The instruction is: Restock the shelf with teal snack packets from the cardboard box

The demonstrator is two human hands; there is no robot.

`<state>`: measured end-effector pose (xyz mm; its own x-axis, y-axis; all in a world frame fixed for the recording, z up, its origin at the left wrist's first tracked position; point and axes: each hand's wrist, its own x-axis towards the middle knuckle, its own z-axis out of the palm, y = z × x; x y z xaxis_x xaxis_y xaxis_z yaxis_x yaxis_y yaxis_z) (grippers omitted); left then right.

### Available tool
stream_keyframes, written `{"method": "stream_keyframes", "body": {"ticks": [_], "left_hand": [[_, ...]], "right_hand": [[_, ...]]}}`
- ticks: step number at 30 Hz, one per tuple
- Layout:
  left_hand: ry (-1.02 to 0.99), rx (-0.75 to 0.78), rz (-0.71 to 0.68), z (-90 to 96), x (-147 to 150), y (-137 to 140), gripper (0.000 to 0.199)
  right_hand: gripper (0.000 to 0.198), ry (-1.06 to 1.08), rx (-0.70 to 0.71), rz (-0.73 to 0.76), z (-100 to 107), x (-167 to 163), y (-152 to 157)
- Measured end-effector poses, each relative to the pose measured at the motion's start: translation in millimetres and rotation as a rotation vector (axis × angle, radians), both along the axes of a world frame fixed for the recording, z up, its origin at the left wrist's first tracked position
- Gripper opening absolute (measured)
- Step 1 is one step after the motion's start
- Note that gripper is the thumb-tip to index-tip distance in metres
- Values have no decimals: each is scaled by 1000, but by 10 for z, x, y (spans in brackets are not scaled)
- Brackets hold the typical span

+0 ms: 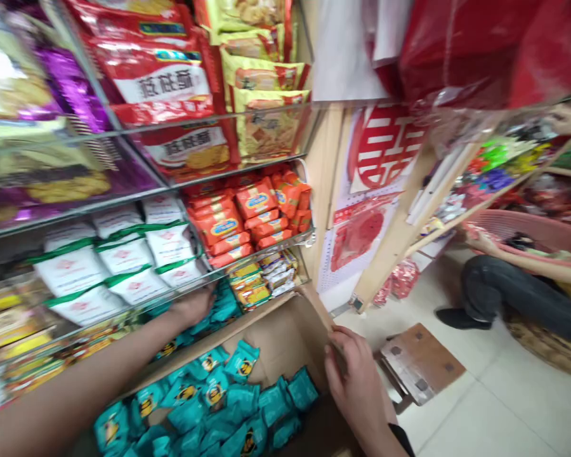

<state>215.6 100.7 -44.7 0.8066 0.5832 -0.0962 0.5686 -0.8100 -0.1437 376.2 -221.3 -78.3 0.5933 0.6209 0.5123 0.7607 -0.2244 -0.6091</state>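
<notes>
My left hand (195, 308) reaches into a lower shelf bin, among teal snack packets (226, 308). Its fingers are mostly hidden by the packets and blurred, so what they hold cannot be made out. On the right, my right hand (359, 381) grips the upper edge of an open cardboard box (285, 324), thumb on one side and fingers on the other. Many more teal packets (214, 393) with a yellow and black print lie loose inside this box, which rests against the front of the shelf.
White and green packets (124, 254), orange packets (257, 212) and red bags (166, 82) fill shelves with clear fronts. A small wooden stool (423, 362) stands on the tiled floor. At right, another person's bent leg (518, 298) shows near a pink basket (547, 222).
</notes>
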Motion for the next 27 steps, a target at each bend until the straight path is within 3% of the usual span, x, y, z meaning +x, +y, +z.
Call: {"method": "stream_keyframes", "body": {"ticks": [5, 17, 22, 27], "left_hand": [[271, 21, -76, -9, -348, -45, 52], [234, 81, -17, 33, -249, -44, 41], [233, 55, 48, 24, -228, -51, 53], [216, 4, 138, 14, -161, -46, 50]], "right_hand": [[18, -32, 35, 26, -40, -10, -3], [18, -77, 62, 20, -33, -15, -29], [18, -79, 61, 23, -49, -7, -30], [17, -80, 58, 26, -49, 0, -27]]}}
